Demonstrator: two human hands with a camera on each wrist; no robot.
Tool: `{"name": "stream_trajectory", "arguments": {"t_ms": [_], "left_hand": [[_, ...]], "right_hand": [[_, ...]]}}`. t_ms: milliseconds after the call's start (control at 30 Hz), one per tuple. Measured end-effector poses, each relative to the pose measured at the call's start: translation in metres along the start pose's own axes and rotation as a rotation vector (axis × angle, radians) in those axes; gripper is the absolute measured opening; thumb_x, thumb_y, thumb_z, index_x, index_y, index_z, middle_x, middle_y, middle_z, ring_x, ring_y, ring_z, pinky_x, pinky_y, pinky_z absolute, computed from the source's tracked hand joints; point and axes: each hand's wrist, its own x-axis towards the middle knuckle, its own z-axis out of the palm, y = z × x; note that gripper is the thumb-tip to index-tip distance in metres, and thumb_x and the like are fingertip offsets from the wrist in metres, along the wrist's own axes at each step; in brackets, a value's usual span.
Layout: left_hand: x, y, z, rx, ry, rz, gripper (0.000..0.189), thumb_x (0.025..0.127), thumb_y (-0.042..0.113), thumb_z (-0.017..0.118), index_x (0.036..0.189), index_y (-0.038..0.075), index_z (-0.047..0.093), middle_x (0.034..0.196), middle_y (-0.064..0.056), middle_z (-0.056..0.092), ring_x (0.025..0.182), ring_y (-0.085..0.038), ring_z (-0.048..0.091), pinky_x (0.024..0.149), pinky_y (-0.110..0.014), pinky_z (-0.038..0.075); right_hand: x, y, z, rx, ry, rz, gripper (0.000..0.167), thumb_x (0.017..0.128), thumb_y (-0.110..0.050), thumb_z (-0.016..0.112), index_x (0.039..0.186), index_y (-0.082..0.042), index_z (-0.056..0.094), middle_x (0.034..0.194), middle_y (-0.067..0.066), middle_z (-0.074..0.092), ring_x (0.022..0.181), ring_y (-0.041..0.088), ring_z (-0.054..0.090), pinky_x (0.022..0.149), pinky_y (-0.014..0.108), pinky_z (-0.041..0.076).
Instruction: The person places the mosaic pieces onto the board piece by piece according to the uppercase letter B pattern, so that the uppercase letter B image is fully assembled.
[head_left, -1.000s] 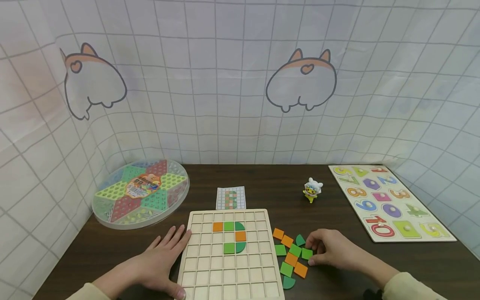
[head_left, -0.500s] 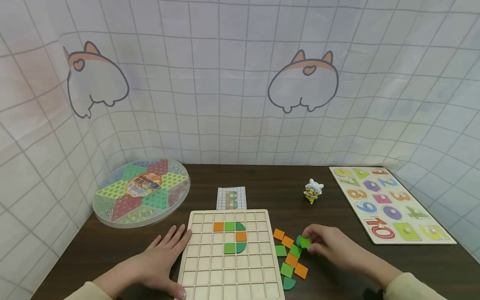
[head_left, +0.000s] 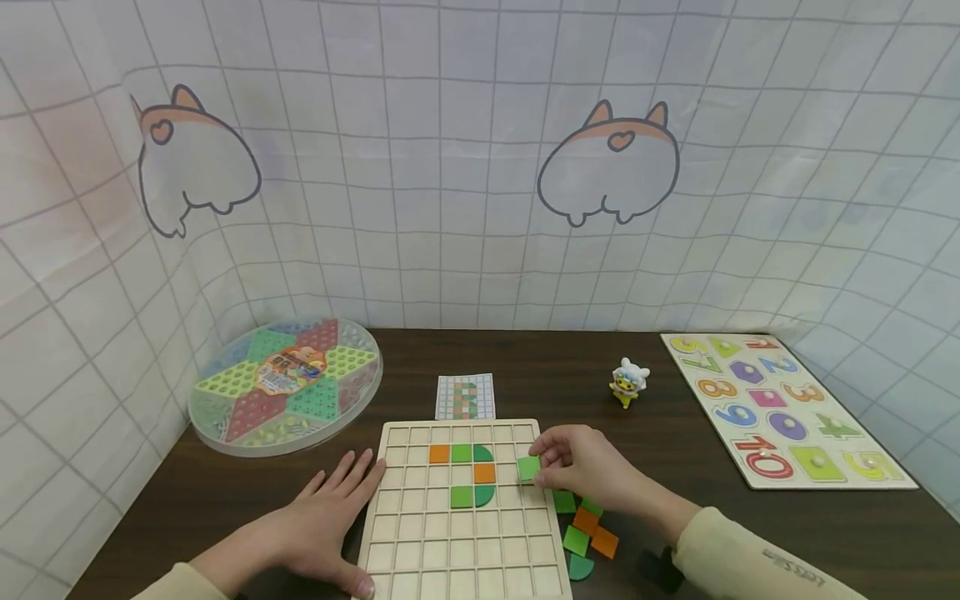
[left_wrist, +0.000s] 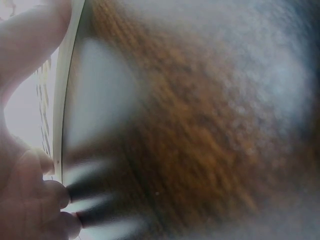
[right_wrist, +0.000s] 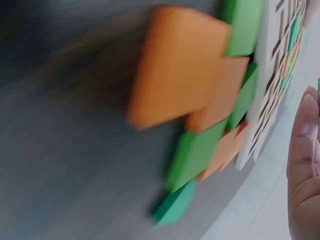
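Note:
My left hand lies with straight, spread fingers along the left edge of the wooden grid board, its thumb over the lower left corner. In the left wrist view that thumb and the fingers rest by the board's pale edge. My right hand pinches a light green square tile over the board's right columns. On the board sit an orange square, a green square, a dark green quarter-round tile, another orange square, another green square and another quarter-round tile.
Loose orange tiles and green ones lie right of the board. A pattern card is behind it. Farther off are a round Chinese checkers set, a small figurine and a number puzzle board.
My right hand has picked up the light green square from the loose tiles and carried it left over the board. The left hand stays in place.

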Motion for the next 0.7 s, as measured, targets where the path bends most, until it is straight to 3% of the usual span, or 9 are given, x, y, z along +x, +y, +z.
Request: {"name": "stream_trajectory", "arguments": {"t_ms": [233,467,700], "left_hand": [[-0.001,-0.001,0.001,-0.015,-0.008,0.005,0.142,0.062,0.088,0.071,0.167,0.019,0.005,0.173,-0.017,-0.001,0.158,-0.044,-0.003,0.116,-0.077,0.01],[0.0,-0.001,0.0,-0.011,-0.011,0.004,0.141,0.062,0.089,0.071,0.167,0.02,0.005,0.173,-0.016,-0.002,0.159,-0.044,-0.003,0.116,-0.076,0.01],[-0.001,0.0,-0.001,-0.012,-0.015,0.002,0.142,0.062,0.089,0.071,0.167,0.019,0.005,0.173,-0.016,-0.002,0.159,-0.043,-0.003,0.117,-0.076,0.01]], "right_hand": [[0.029,-0.018,0.025,-0.051,0.01,-0.016,0.019,0.088,-0.004,0.079,0.106,-0.002,0.071,0.088,0.001,0.066,0.079,0.012,0.06,0.07,0.021,0.052],[0.048,-0.032,0.043,-0.036,-0.004,-0.031,0.018,0.088,0.0,0.076,0.105,0.001,0.072,0.088,0.002,0.068,0.08,0.012,0.06,0.074,0.024,0.054],[0.061,-0.043,0.058,-0.106,-0.01,-0.041,0.016,0.087,0.0,0.077,0.102,-0.001,0.074,0.086,-0.001,0.068,0.081,0.011,0.061,0.076,0.027,0.055]]}}
